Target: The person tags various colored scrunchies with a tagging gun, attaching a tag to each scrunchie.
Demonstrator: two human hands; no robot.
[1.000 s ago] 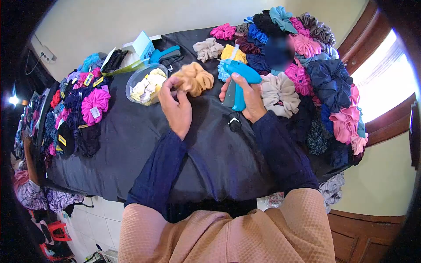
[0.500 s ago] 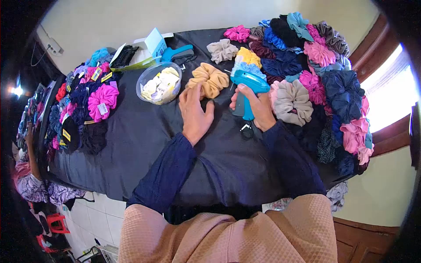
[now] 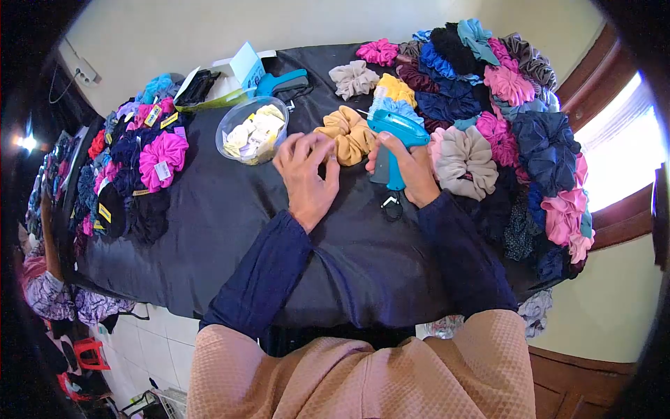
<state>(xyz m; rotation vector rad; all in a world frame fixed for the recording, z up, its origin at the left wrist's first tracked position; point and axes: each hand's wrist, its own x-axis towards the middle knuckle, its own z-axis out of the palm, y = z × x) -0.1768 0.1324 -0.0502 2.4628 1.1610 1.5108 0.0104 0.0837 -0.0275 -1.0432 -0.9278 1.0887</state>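
Note:
My right hand (image 3: 412, 171) grips a blue tagging gun (image 3: 391, 136), its needle end pointing left at a mustard-tan scrunchie (image 3: 347, 134) lying on the black cloth. My left hand (image 3: 306, 174) hovers just left of that scrunchie with fingers spread and curled, holding nothing that I can see. A clear round tub of paper tags (image 3: 252, 130) stands just beyond the left hand.
A large heap of scrunchies (image 3: 516, 133) in many colours fills the right side of the table (image 3: 223, 230). Tagged scrunchies (image 3: 150, 164) lie in a pile at the left. A second blue tagging gun (image 3: 283, 82) and an open box (image 3: 230, 77) sit at the back.
My left hand has lifted off the tan scrunchie and pulled back slightly with fingers spread. The scrunchie now lies nearer the gun's tip. The right hand has stayed put.

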